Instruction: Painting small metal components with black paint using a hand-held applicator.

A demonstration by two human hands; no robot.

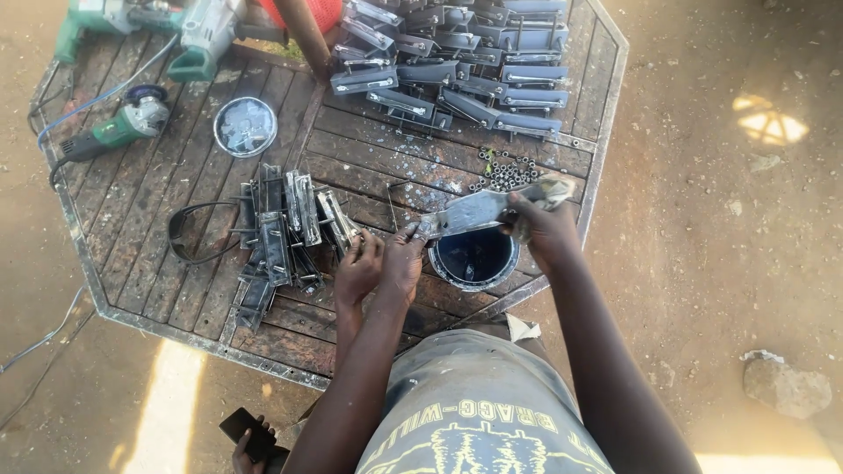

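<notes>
Right hand (543, 230) gripping one end of a flat metal bracket (470, 211), fingers wrapped tight. Left hand (402, 259) pinching its other end, bracket held level just above an open paint tin (474, 258) on the wooden counter (378, 158). Another person's hand (358, 268) beside, touching stacked brackets (285, 233).

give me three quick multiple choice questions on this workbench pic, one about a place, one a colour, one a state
1. Where is the round paint tin?
A. under the held metal piece
B. beside the angle grinder
C. on the ground

2. What colour is the angle grinder body?
A. red
B. green
C. yellow

3. What is the right hand doing?
A. resting empty
B. gripping the flat metal piece
C. holding a phone

Answers: 1 A, the tin sits just below the piece; 2 B, its casing is green; 3 B, its fingers close round the piece's end.
</notes>
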